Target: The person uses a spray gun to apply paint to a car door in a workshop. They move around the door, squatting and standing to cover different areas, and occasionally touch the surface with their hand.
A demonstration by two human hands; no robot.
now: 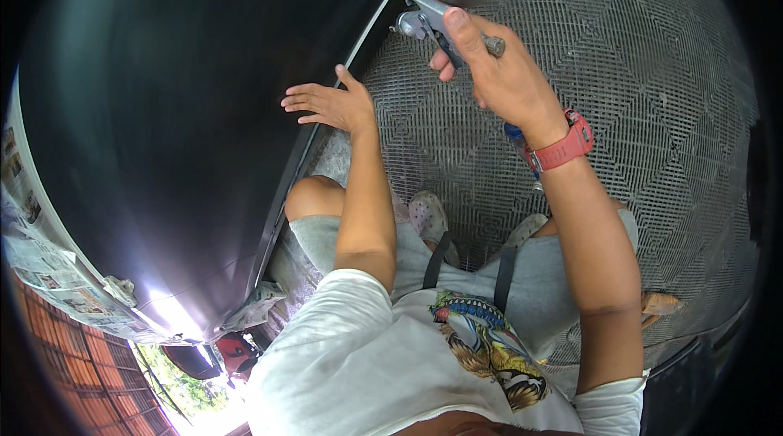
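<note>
White shirt (351, 354) nearest; farther off, right hand (510, 69) grips spray gun (430, 8), right of spread-fingered left hand (338, 107) near black panel (188, 118).

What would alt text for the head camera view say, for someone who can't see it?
A person's right grip holds a spray gun, the open left grip near the edge of a large dark panel. Newspaper borders part of the panel; a gridded floor lies below.

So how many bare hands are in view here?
2. The left hand is spread over the edge of the large, smooth black panel; whether it touches, I can't tell. The right hand, further right, grips a silver metal spray gun. No other hands show.
</note>
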